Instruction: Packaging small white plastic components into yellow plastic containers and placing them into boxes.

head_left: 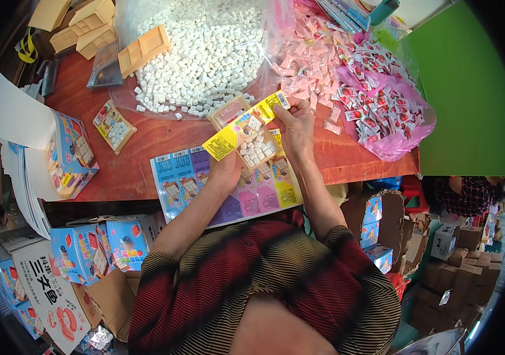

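Between my hands a long yellow printed label (219, 145) slants over a small wooden-coloured tray (244, 163) filled with small white cubes (257, 152). My right hand (298, 129) pinches the label's upper right end between thumb and fingers. At the lower left end, my left hand (224, 173) is closed beside the tray; the label covers its fingertips, so its exact hold is partly hidden. Under both hands lies a sheet of colourful labels (228, 210). Just beyond the label sits another tray (217, 118) with something pink inside, partly covered.
A clear bag of white cubes (205, 65) holds an empty tray (146, 50). Pink sachets (308, 59) and a pink bag of red-and-white packets (382, 112) lie right. At left are a labelled tray (114, 127), a display box (73, 154) and stacked trays (89, 23).
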`<action>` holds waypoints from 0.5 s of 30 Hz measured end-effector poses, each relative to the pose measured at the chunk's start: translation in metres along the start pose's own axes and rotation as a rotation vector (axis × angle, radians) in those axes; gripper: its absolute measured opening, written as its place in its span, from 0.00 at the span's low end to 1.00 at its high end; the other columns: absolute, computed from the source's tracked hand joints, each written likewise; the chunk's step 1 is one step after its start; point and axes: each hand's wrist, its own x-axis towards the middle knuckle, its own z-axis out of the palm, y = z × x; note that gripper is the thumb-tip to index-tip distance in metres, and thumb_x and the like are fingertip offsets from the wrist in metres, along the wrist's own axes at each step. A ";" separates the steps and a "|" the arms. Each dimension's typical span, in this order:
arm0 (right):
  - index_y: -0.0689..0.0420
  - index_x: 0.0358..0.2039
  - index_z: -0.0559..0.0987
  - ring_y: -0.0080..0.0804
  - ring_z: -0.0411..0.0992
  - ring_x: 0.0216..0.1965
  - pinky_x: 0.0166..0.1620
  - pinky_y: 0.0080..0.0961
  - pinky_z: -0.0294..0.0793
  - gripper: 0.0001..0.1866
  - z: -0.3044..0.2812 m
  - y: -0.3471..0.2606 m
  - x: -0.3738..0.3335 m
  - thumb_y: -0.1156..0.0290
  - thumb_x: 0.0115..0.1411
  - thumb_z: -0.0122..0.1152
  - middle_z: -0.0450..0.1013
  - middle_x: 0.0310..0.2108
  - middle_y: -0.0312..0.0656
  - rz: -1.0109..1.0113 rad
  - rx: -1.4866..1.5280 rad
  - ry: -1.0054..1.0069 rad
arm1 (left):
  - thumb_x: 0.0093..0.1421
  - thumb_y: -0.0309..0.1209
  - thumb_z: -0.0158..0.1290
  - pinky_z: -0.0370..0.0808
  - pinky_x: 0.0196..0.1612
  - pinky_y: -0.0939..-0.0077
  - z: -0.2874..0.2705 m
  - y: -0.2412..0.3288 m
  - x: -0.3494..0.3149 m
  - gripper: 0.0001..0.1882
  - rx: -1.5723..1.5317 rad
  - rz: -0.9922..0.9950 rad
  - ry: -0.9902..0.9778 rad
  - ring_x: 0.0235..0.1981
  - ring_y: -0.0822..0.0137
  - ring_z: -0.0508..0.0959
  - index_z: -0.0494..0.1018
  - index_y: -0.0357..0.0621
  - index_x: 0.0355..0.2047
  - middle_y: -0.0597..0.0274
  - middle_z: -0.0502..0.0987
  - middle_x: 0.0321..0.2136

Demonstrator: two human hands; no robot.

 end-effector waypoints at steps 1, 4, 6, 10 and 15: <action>0.62 0.29 0.61 0.26 0.69 0.27 0.31 0.19 0.73 0.09 -0.002 0.001 0.001 0.85 0.48 0.49 0.66 0.27 0.42 0.012 -0.016 -0.010 | 0.50 0.23 0.46 0.65 0.45 0.72 0.000 0.000 0.000 0.19 0.018 0.000 -0.002 0.43 0.67 0.68 0.59 0.43 0.44 0.61 0.67 0.41; 0.61 0.28 0.62 0.20 0.66 0.25 0.29 0.13 0.70 0.10 -0.002 0.001 0.000 0.83 0.46 0.52 0.66 0.26 0.39 0.045 -0.070 -0.009 | 0.51 0.23 0.45 0.65 0.46 0.71 -0.003 -0.003 -0.001 0.19 0.052 0.024 0.007 0.43 0.67 0.67 0.59 0.42 0.45 0.60 0.67 0.41; 0.61 0.28 0.62 0.20 0.66 0.25 0.28 0.13 0.70 0.11 -0.001 -0.001 -0.003 0.83 0.46 0.53 0.66 0.26 0.39 0.057 -0.117 -0.027 | 0.51 0.23 0.45 0.65 0.46 0.71 -0.003 -0.003 -0.002 0.19 0.068 0.049 0.019 0.43 0.66 0.67 0.59 0.42 0.45 0.59 0.67 0.41; 0.63 0.31 0.61 0.22 0.67 0.25 0.28 0.14 0.70 0.15 0.002 -0.006 -0.005 0.82 0.45 0.55 0.66 0.26 0.40 0.051 -0.219 -0.071 | 0.51 0.23 0.44 0.64 0.46 0.73 0.007 0.004 -0.009 0.18 0.020 -0.012 0.053 0.43 0.67 0.67 0.59 0.40 0.44 0.60 0.67 0.41; 0.67 0.42 0.59 0.27 0.68 0.29 0.33 0.19 0.70 0.23 0.012 -0.013 -0.015 0.81 0.45 0.55 0.67 0.29 0.42 0.015 -0.370 -0.085 | 0.51 0.22 0.44 0.64 0.46 0.75 0.001 0.002 -0.007 0.18 -0.027 0.007 0.034 0.42 0.69 0.67 0.59 0.39 0.44 0.61 0.66 0.41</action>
